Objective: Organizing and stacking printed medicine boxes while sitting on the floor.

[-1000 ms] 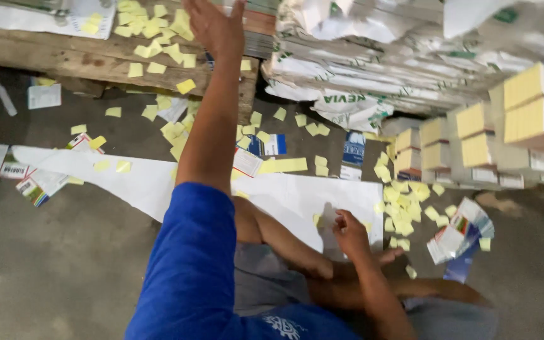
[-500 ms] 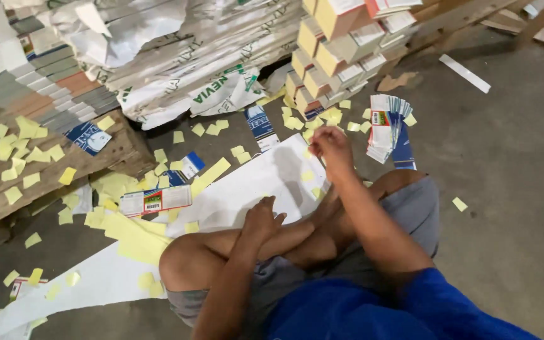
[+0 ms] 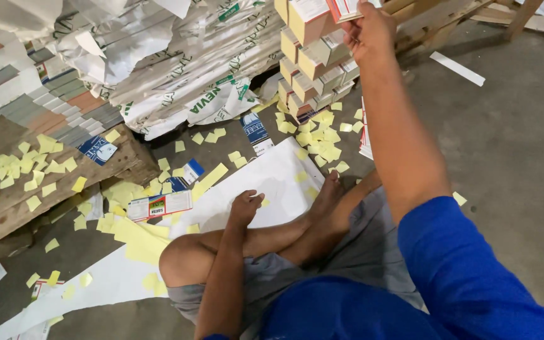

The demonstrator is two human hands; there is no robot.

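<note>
At the top of the frame, right of centre, the right hand point(image 3: 368, 30) is raised with its fingers closed on a small flat packet point(image 3: 347, 7) with red and white print, which is cut off by the upper edge. The packet sits just above and beside a stack of yellow-sided boxes point(image 3: 313, 60) that runs down from the top centre toward the floor. The right arm, in a blue sleeve point(image 3: 467, 271), crosses the right half of the frame.

The left hand point(image 3: 245, 206) is in the middle of the frame, resting on the bent leg just above the knee, fingers loosely curled and holding nothing. Beyond it a large white sheet point(image 3: 272, 182) lies on the floor and runs down toward the lower left corner. The person sits cross-legged on it in grey shorts, one bare foot point(image 3: 328, 195) lying on the sheet's right part.

Small yellow paper slips point(image 3: 316, 135) are scattered over the grey floor, thickest below the stack of boxes and on a wooden pallet point(image 3: 39, 201) at the left. A flat red and white carton point(image 3: 158, 205) lies left of the left hand, at the sheet's edge. Torn white wrapping point(image 3: 177, 69) covers bundles in the upper left. A white strip point(image 3: 456, 68) lies on the floor at the upper right.
</note>
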